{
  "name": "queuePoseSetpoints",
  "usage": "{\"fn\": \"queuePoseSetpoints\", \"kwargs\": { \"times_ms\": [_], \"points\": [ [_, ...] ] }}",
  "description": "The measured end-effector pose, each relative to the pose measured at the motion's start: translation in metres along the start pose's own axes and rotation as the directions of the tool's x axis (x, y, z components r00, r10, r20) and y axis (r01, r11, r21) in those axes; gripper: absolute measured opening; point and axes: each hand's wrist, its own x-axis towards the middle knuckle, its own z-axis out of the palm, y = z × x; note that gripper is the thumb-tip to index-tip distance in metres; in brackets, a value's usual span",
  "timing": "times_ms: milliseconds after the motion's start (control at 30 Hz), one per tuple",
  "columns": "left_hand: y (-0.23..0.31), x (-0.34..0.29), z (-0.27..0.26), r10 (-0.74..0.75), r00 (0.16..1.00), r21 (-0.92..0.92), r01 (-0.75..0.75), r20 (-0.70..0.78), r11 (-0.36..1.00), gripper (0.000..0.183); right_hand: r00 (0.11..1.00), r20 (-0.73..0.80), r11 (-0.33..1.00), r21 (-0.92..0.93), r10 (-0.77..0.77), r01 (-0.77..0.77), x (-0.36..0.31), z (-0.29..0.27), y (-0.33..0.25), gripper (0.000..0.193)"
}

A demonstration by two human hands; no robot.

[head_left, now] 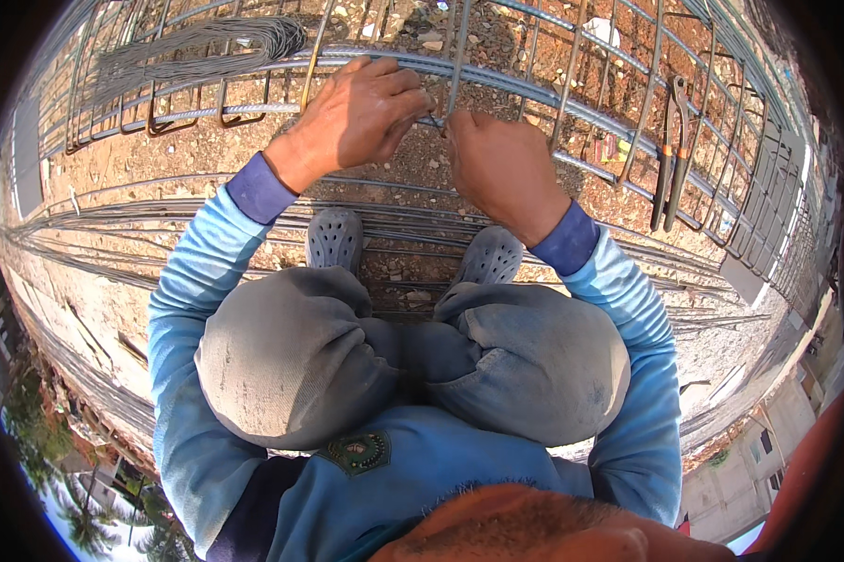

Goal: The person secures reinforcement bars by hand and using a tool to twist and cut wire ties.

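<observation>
Both of my hands meet at a lower bar of a steel rebar cage, beside an upright stirrup [459, 56]. My left hand [361, 112] is closed, its fingers curled in a pinch by the bar. Just to its right, my right hand [508, 170] is closed too, thumb and forefinger pressed together at the same crossing. Whatever thin thing they grip is hidden by the fingers. Long ribbed bars [525, 91] run behind the hands. A bundle of grey tie wire [202, 51] lies on the cage to the left. Nippers [671, 159] with dark and orange handles hang on the cage at right.
Loose steel bars [394, 221] lie on the ground between the cage and my knees, around my grey clogs [335, 236]. Stony brown soil shows beneath the cage. A grey panel [766, 211] stands at the cage's right end, another [27, 155] at its left.
</observation>
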Motion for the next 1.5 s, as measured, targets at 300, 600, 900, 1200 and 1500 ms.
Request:
{"fn": "queuePoseSetpoints", "kwargs": {
  "times_ms": [300,600,900,1200,1500],
  "points": [
    [-0.019,0.017,0.011,-0.041,0.995,-0.289,0.068,0.096,0.955,0.012,0.951,-0.203,0.971,0.100,0.234,-0.217,-0.010,0.028,-0.021,0.013],
    [-0.022,0.024,0.018,0.166,0.985,-0.203,-0.172,-0.045,0.964,0.010,0.942,-0.214,0.966,0.054,0.257,-0.252,-0.015,0.022,-0.033,0.011],
    [-0.015,0.024,0.024,0.012,0.989,-0.496,0.065,0.151,0.866,0.018,0.875,-0.398,0.961,0.113,0.277,-0.253,-0.021,0.040,-0.037,0.015],
    [-0.014,0.045,0.016,-0.068,0.789,-0.430,0.403,0.611,0.808,0.041,0.835,-0.508,0.975,0.161,0.213,-0.151,-0.028,0.063,-0.026,0.021],
    [-0.010,0.038,0.020,-0.095,0.728,-0.460,0.522,0.679,0.718,0.031,0.703,-0.633,0.933,0.336,0.323,-0.126,-0.025,0.088,-0.023,0.022]
  ]
}}
